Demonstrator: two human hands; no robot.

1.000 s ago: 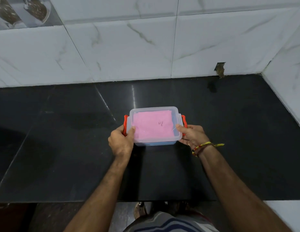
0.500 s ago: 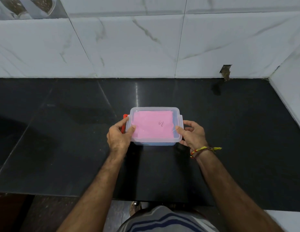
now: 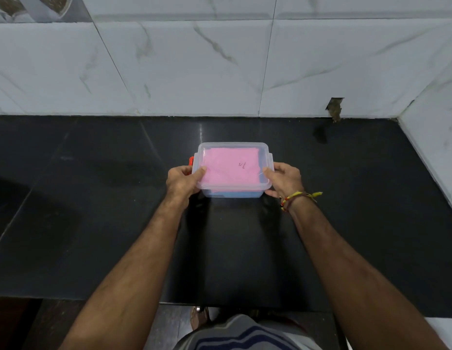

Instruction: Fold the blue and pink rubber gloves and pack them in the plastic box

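A clear plastic box [image 3: 266, 157] with its lid on sits on the black countertop [image 3: 93, 210]. Through the lid I see the folded pink glove [image 3: 227, 170] lying flat, and the blue glove [image 3: 235, 194] shows beneath it at the front wall. My left hand [image 3: 182, 183] grips the box's left side, thumb on the lid, beside a red clasp [image 3: 191, 160]. My right hand [image 3: 283, 179] grips the right side, thumb on the lid; the right clasp is hidden under the fingers.
A white marble-tiled wall [image 3: 194, 66] backs the counter, and a side wall [image 3: 436, 132] bounds it on the right. A small hole [image 3: 334, 109] breaks the tile at back right. The counter's front edge runs just below my forearms.
Both hands wrapped further around the box's sides. The red clasp on the right, visible a second ago, is now covered by my right hand. The camera view tilted up slightly.
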